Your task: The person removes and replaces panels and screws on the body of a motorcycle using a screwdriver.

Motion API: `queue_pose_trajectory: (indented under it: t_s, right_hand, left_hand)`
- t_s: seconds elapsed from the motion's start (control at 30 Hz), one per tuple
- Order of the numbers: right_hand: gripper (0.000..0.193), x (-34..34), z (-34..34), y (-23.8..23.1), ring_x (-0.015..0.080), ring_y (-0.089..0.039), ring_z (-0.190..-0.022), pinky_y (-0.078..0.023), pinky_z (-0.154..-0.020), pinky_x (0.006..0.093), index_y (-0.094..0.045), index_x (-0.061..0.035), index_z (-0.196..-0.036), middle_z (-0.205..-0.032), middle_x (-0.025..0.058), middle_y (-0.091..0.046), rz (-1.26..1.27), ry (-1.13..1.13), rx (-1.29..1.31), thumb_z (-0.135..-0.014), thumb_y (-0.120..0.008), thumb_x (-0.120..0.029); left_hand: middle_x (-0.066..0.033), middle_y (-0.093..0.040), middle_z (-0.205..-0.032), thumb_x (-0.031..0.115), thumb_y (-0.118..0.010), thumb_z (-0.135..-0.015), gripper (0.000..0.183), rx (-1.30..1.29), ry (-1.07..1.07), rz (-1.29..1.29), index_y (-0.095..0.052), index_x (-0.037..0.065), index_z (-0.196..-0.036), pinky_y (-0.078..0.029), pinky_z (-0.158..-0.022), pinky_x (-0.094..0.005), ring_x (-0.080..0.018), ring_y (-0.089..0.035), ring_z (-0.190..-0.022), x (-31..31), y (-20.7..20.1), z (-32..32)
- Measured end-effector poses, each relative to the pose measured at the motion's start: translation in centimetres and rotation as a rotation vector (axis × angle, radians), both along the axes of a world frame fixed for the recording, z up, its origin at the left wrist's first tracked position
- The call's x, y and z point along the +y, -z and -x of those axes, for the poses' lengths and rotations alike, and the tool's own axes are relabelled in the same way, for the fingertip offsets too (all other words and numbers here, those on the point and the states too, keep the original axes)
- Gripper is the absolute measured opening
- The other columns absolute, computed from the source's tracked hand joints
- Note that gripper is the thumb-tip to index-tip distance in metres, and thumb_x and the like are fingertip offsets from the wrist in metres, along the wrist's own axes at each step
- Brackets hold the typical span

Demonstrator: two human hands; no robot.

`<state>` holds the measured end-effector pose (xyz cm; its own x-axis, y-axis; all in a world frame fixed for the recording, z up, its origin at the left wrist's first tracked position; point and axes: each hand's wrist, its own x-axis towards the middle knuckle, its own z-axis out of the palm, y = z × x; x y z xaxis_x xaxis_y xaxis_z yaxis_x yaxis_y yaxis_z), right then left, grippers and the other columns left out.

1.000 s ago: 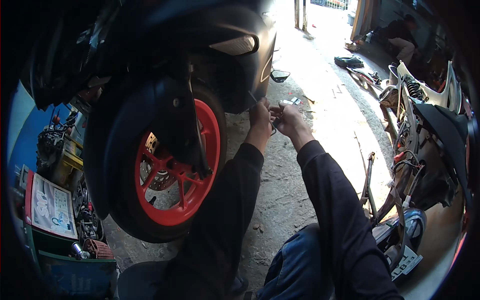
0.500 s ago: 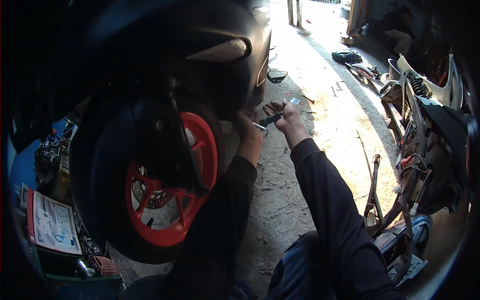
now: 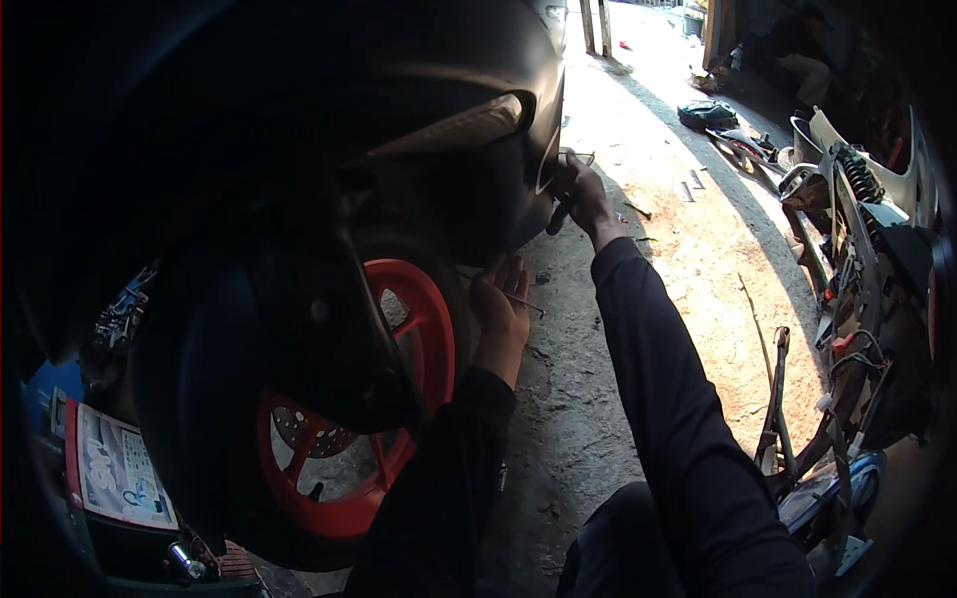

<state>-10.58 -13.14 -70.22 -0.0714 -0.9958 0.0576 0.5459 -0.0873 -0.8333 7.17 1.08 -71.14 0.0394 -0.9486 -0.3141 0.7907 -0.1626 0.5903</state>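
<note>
My right hand (image 3: 586, 199) is raised to the side edge of the dark motor scooter front (image 3: 469, 189). Its fingers are closed round a screwdriver, whose dark handle (image 3: 559, 216) sticks out below them; the tip is hidden. Lower down, my left hand (image 3: 500, 304) is palm up under the bodywork, right of the front wheel with its red rim (image 3: 431, 314). A thin metal rod, like a hex key (image 3: 527, 303), lies across this hand, held at the thumb. Shadow hides some of the left fingertips.
On the right stands a stripped scooter frame (image 3: 847, 299) with loose wires. A printed box (image 3: 120, 468) and tools lie at lower left. Dark parts (image 3: 708, 115) rest on the sunlit concrete floor (image 3: 688, 269). A person (image 3: 797, 60) sits in the far right shade.
My right hand has gone up and forward with the screwdriver to the scooter's side edge. The left hand has dropped lower and turned palm up. The view has shifted slightly.
</note>
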Motion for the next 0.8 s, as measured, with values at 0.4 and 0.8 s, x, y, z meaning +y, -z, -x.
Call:
queue_pose_trajectory:
  t_s: [0.4,0.8]
  right_hand:
    - [0.033,-0.6,1.0,1.1,0.0161,-0.055,-0.079,-0.041,-0.069,0.0289,-0.06,0.0017,-0.104,-0.09,0.0085,-0.064,0.084,-0.046,0.064,-0.094,-0.036,-0.018]
    - [0.037,4.4,1.8,2.4,0.018,-0.056,-0.076,-0.047,-0.066,0.0289,-0.05,0.0041,-0.12,-0.097,0.0125,-0.06,-0.192,0.012,0.076,-0.087,-0.038,-0.008]
  left_hand:
    - [-0.0128,-0.052,-0.125,0.021,-0.038,-0.093,0.036,0.014,0.097,0.017,-0.052,0.002,-0.12,-0.04,-0.098,-0.0362,-0.0236,-0.052,-0.115,0.1,-0.1,1.7]
    - [-0.0082,-0.06,-0.106,0.018,-0.044,-0.089,0.031,-0.14,0.171,-0.176,-0.056,0.003,-0.112,-0.045,-0.078,-0.0313,-0.0188,-0.06,-0.09,0.1,2.8,4.8]
